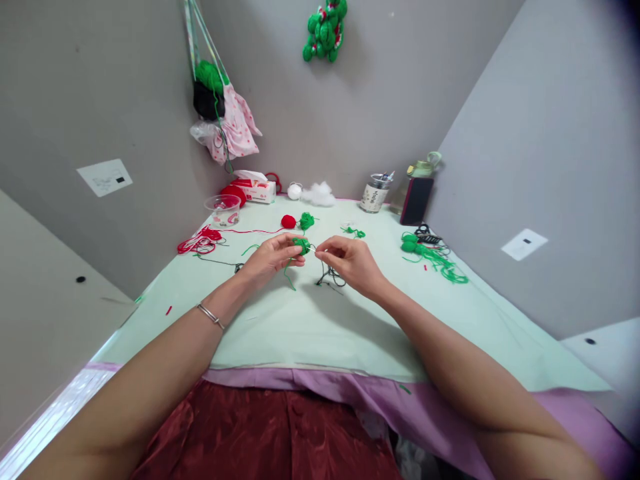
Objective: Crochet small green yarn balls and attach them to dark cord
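My left hand (pixel 277 256) is closed round a small green knitted or crocheted yarn piece (pixel 301 246), and a green yarn tail hangs below it. My right hand (pixel 347 259) pinches a thin, pale needle-like tool (pixel 313 250) whose far end reaches the green piece. Whether it is a hook or a sewing needle is too small to tell. Dark yarn (pixel 331 275) loops down from between the hands onto the table. Just beyond them lie a small red yarn ball (pixel 289 221) and a green yarn bundle (pixel 307 221).
Red yarn (pixel 200 241) lies tangled at left near a clear plastic tub (pixel 222 212) and a tissue box (pixel 260 191). White stuffing (pixel 320 195), a pen tin (pixel 374 195), a bottle (pixel 420 168) and a propped phone (pixel 417 201) stand behind. Green yarn (pixel 443 261) and black-handled scissors (pixel 427 233) lie right.
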{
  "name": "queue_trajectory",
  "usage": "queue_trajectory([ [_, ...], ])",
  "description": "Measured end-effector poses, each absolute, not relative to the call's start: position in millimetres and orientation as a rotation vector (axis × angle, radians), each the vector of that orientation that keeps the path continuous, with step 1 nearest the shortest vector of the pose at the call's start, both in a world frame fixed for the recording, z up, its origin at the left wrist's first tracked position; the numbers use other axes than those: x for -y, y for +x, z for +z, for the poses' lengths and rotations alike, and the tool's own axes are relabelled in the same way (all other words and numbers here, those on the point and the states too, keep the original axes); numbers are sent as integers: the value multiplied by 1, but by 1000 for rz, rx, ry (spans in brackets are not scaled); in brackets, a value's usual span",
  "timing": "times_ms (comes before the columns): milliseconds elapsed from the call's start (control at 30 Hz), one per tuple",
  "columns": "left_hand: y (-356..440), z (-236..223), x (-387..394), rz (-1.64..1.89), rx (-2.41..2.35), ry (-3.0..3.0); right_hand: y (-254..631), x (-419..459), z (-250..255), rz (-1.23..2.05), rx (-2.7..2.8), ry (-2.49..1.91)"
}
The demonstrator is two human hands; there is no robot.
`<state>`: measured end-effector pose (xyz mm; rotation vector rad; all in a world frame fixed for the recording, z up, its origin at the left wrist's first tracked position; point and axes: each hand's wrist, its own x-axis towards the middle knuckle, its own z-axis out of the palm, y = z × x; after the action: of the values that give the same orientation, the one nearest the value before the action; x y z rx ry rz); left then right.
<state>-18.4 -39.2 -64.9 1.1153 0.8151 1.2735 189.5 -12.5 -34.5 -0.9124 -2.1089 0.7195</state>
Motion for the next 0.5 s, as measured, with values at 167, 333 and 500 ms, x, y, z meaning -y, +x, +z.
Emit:
queue_trajectory([
  [167, -18, -65, 39, 1265, -809, 1133, 189, 14, -35, 714, 2139, -938],
  [333, -17, -64, 40, 1269, -814, 1139, 189, 14, -35, 714, 2146, -927],
  [500, -18, -65, 40, 1260, -817, 1146, 189, 14, -36, 718, 2130, -922],
])
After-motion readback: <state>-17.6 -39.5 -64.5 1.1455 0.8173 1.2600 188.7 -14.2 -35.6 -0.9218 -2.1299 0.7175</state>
